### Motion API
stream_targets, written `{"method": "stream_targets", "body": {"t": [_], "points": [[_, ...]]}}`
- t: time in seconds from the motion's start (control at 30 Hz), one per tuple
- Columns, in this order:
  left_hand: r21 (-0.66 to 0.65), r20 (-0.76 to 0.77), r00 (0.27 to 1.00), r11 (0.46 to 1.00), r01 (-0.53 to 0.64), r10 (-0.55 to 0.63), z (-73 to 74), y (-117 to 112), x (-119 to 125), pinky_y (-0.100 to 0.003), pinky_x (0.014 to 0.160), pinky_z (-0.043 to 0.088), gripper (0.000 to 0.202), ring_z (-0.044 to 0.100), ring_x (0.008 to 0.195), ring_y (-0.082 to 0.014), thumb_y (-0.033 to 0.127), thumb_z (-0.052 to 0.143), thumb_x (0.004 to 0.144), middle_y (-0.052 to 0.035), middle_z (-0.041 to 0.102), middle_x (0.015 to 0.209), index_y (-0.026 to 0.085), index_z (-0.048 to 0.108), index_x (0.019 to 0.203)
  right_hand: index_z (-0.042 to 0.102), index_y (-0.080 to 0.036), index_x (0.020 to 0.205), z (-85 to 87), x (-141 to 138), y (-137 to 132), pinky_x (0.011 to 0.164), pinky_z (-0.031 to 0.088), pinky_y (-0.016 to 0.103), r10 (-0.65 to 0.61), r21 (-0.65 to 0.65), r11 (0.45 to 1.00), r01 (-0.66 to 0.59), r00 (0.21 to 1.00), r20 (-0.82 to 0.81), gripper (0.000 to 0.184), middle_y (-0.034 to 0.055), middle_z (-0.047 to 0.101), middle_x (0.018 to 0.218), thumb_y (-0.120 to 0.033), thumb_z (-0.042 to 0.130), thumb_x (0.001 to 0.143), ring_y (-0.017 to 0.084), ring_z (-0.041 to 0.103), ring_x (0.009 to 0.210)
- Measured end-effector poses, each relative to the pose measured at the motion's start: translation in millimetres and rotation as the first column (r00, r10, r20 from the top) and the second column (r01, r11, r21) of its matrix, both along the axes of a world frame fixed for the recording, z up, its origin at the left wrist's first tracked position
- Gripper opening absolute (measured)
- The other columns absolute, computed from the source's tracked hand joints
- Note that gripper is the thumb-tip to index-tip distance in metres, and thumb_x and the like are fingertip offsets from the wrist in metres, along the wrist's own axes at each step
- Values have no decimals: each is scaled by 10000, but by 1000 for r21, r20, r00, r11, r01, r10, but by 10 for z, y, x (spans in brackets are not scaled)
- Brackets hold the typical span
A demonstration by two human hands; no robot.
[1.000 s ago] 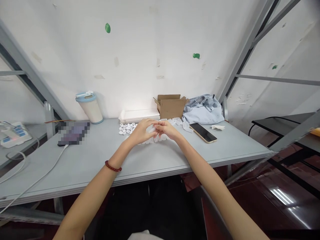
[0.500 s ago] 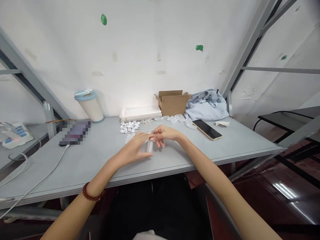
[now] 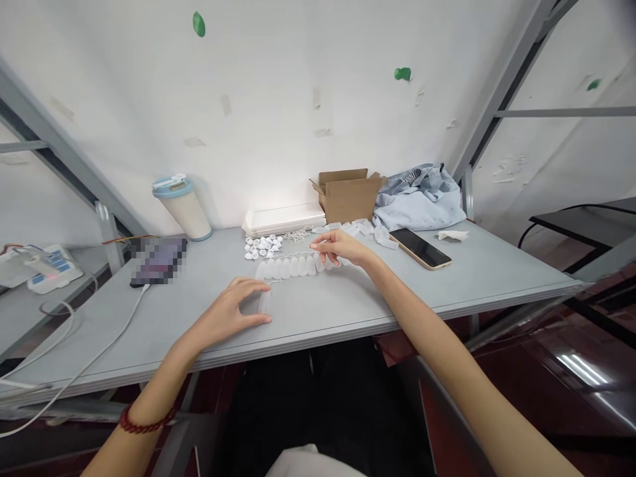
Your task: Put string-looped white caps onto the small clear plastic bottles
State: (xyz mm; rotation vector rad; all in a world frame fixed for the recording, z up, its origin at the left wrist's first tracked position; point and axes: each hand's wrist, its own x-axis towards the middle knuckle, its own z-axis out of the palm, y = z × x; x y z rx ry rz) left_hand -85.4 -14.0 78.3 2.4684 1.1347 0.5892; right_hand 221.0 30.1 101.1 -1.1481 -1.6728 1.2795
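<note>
My left hand [image 3: 231, 308] is low over the front of the table, its thumb and fingers curved round a clear plastic tube-like piece [image 3: 265, 302]. The piece spans between thumb tip and fingertips, with a thin white strand by its upper end. My right hand [image 3: 344, 247] is farther back, thumb and index finger pinched together; whatever is in the pinch is too small to make out. Under and beside it runs a row of clear, frosted plastic pieces [image 3: 287, 267]. White caps [image 3: 261, 247] and a small heap of thin white strands [image 3: 297, 236] lie behind that row.
A stack of white trays or boards [image 3: 285, 218] and an open cardboard box [image 3: 350, 199] stand by the wall. More clear pieces [image 3: 382, 237], a phone [image 3: 421, 250] and blue cloth [image 3: 422, 202] are right. A tumbler [image 3: 185, 209] and a charging phone [image 3: 159, 260] are left.
My hands have separated. My left hand has moved left and down with the clear piece; my right hand has shifted back toward the strands, uncovering the row of clear pieces. The view has tilted slightly.
</note>
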Motion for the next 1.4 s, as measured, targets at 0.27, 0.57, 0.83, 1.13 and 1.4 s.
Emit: {"method": "stream_targets", "body": {"t": [0.27, 0.57, 0.83, 1.13, 1.4], "points": [[26, -25, 1000, 1000, -9, 10, -8, 64, -7, -417, 930, 476, 488, 516, 1143, -282, 577, 669, 727, -57, 634, 1169, 277, 638, 1111, 647, -125, 839, -44, 34, 54, 353, 324, 199, -114, 19, 993, 115, 993, -37, 225, 9, 645, 572, -339, 692, 783, 44, 406, 336], [-72, -43, 999, 997, -19, 16, 62, 59, 4, -357, 797, 519, 562, 550, 1119, -288, 637, 624, 718, -62, 596, 1264, 270, 634, 1142, 645, -133, 809, -60, 58, 75, 352, 339, 190, -137, 24, 990, 138, 989, -57, 217, 4, 648, 570, -344, 690, 785, 42, 413, 338], [-59, -15, 999, 997, -49, 49, 213, 97, 13, -323, 783, 501, 497, 585, 1040, -256, 608, 602, 758, -54, 618, 1239, 265, 647, 1115, 632, -137, 748, -48, 111, 134, 381, 329, 198, -248, 101, 961, 258, 963, -103, 218, 6, 626, 572, -347, 693, 763, 55, 436, 386], [87, -12, 1000, 996, -15, 16, 426, 878, 673, -325, 801, 484, 322, 628, 940, -239, 367, 473, 829, -85, 706, 1041, 187, 709, 954, 666, -124, 974, -355, 350, 465, 824, 426, 343, -694, 658, 668, 349, 611, 381, 228, 126, 683, 981, -88, 501, 820, 235, 575, 947], [167, -304, 951, 986, -10, 61, 209, 1398, 1219, -260, 740, 464, 260, 663, 815, -220, 114, 488, 701, -85, 738, 806, 167, 740, 740, 619, -149, 1203, -398, 301, 510, 936, 385, 402, -613, 651, 746, 142, 528, 588, 420, 120, 613, 1253, -38, 401, 862, 272, 483, 1157]]}}
